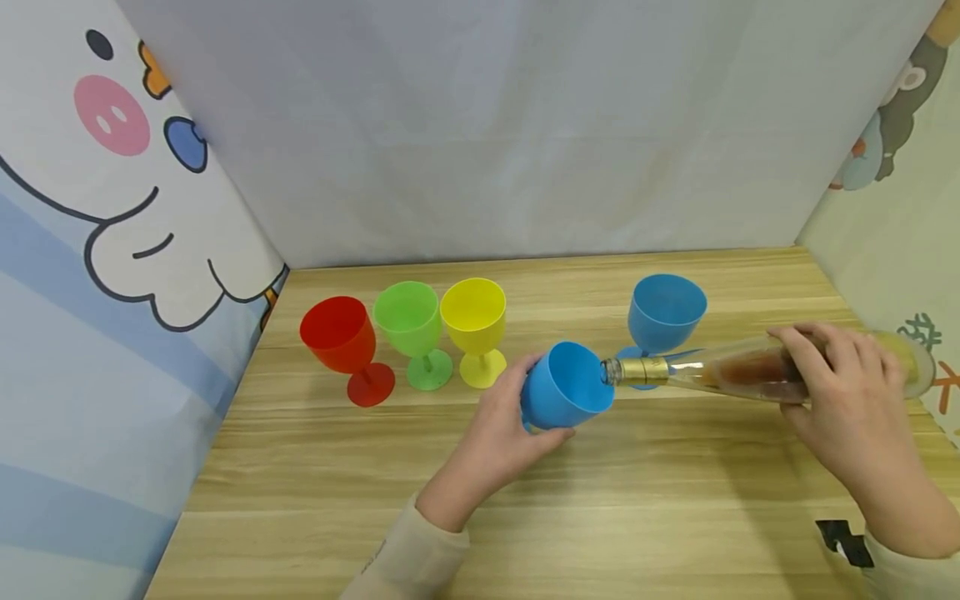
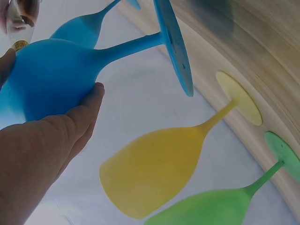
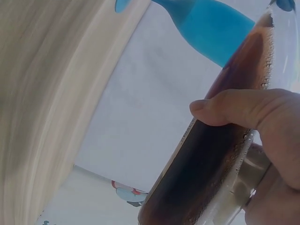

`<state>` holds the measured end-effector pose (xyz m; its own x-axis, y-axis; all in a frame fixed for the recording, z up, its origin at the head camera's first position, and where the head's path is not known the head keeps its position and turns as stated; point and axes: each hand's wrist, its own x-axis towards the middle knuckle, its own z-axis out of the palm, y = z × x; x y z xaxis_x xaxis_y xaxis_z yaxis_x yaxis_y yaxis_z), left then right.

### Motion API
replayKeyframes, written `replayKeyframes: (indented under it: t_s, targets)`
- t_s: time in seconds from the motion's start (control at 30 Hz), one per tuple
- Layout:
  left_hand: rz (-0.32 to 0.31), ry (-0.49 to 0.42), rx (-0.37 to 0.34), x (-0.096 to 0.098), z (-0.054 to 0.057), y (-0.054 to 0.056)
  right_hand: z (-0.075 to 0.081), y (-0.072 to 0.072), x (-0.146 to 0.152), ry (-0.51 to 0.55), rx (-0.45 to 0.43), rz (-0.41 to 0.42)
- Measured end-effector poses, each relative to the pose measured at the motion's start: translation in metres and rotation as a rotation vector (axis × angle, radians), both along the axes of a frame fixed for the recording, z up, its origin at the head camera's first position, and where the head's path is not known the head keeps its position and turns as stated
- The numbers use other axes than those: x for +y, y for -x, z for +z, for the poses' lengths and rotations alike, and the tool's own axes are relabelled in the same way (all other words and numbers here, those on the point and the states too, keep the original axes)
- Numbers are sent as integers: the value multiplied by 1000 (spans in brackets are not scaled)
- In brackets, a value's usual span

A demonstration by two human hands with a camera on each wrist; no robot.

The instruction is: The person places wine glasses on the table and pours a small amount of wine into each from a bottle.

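My left hand (image 1: 491, 429) holds a blue plastic goblet (image 1: 551, 392) by its bowl, tilted with the opening toward the right. In the left wrist view the goblet's (image 2: 56, 75) stem and round foot are off the table. A clear glass bottle (image 1: 727, 371) with a gold-banded neck lies nearly level in the grip of my right hand (image 1: 855, 396). Its mouth is at the held goblet's rim; whether they touch I cannot tell. Dark brown liquid with bubbles along its edge shows inside the bottle (image 3: 201, 154) in the right wrist view. No stream is discernible.
Red (image 1: 341, 337), green (image 1: 411, 325) and yellow (image 1: 476, 321) goblets stand upright in a row at left. A second blue goblet (image 1: 663, 317) stands behind the bottle's neck. Around the wooden table (image 1: 315, 508) rise a pale back wall and printed side walls. A black patch (image 1: 843, 542) is at lower right.
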<state>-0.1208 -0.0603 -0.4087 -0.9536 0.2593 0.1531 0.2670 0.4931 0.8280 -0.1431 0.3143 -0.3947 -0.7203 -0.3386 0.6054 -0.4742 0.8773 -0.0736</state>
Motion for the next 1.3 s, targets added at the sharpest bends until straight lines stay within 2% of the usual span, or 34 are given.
replayKeyframes:
  t_s: [0.73,1.3]
  targets:
    - [-13,6,-45,-1,1,0,4,1,-1,-10,17,20]
    - [-24,-15,-55,-2,0,0,6,1,0,-12,44,32]
